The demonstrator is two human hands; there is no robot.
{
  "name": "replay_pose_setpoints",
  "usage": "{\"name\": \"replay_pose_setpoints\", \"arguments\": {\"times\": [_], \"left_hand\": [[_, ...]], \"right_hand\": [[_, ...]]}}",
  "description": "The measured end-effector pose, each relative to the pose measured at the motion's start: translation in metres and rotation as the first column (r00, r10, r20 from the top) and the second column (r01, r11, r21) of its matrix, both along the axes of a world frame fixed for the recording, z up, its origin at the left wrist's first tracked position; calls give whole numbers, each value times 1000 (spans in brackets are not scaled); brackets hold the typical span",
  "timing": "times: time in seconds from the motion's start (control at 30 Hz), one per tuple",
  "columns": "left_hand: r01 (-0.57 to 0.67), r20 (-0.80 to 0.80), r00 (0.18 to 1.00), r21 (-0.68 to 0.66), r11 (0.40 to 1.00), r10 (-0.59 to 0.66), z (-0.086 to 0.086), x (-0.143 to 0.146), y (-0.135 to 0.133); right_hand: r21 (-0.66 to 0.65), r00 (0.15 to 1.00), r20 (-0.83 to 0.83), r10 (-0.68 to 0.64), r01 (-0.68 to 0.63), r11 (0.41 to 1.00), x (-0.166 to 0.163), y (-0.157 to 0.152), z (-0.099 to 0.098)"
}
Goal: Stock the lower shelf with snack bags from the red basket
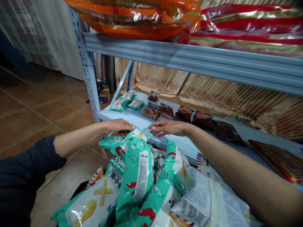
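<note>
My left hand reaches in from the left at the shelf's front edge, its fingers stretched out over the pile. Its fingertips meet the top of a green-and-white snack bag; whether they touch it is unclear. My right hand hovers above the lower shelf, fingers apart, with nothing in it. Below both hands heaps a pile of puffed snack bags: a green one with fish drawings, another with a pictured chip, and a white bag with a barcode.
On the lower shelf lie green snack bags, red-orange bags and dark red bags. Large orange and red packages rest on the upper shelf. A blue post stands left, a small box behind it.
</note>
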State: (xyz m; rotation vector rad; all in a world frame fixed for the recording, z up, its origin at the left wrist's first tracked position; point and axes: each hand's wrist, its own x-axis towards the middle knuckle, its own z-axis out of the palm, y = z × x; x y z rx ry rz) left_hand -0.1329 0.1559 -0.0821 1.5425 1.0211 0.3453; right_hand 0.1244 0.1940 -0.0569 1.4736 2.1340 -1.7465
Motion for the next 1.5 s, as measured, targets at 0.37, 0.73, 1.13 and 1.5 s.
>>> {"name": "replay_pose_setpoints", "arguments": {"times": [0.37, 0.73, 1.13, 1.5], "left_hand": [[-120, 263, 951, -163, 979, 161, -9, 7, -6], [-167, 186, 964, -134, 977, 190, -3, 12, -9], [-297, 352, 873, -164, 941, 337, -18, 9, 2], [-579, 489, 677, -108, 808, 550, -7, 9, 4]], "right_hand": [[-44, 996, -57, -75, 72, 996, -26, -19, -9], [-90, 989, -62, -136, 130, 987, -24, -14, -24], [-159, 887, -218, -408, 380, 911, -27, -11, -25], [149, 929, -282, -238, 288, 946, -26, -7, -15]]}}
